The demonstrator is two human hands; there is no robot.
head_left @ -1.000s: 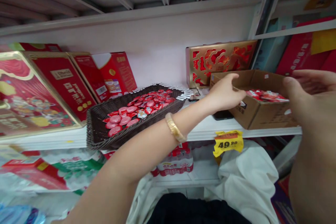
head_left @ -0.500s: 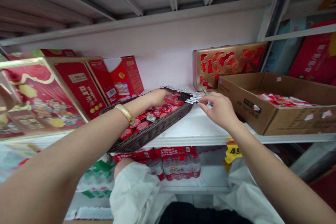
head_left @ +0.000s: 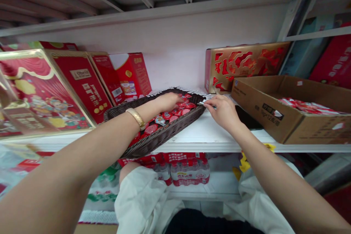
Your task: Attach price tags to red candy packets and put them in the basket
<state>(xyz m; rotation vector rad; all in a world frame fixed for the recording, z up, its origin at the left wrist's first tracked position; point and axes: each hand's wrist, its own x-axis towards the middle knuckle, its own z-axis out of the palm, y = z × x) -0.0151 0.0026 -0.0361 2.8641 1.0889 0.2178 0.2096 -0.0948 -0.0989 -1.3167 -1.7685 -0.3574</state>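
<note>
Head view: two bare hands are at a dark wicker basket (head_left: 157, 140) on a white shelf (head_left: 189, 135).
Basket's place: middle of the shelf, between upright red gift boxes (head_left: 94, 84) on the left and an open cardboard carton (head_left: 260, 111) on the right, apart from the carton.
Basket's long axis: slanting across the shelf, from the near left to the far right; one end points away toward the gold box (head_left: 244, 67) at the wall, the other comes to the shelf's front edge under the left forearm.
Basket's load: small round red packets (head_left: 179, 111), heaped, some hidden by the arm.
Rim strips: thin white strips (head_left: 189, 90) fringe the back rim and far-right corner.
Left grip (head_left: 168, 101): palm down over the basket, fingertips among the packets; they are hidden, so I cannot tell how far open it is or whether it has hold of one; a gold bracelet (head_left: 136, 118) circles the wrist.
Right grip (head_left: 223, 111): at the far-right corner, thumb and forefinger nearly meeting at a white strip; I cannot tell whether they are closed on it.
Carton: red packets lie inside; a dark flat object (head_left: 246, 117) sits just beside its left wall.
Lower shelf: wrapped bottles (head_left: 189, 173) stand below the basket.
</note>
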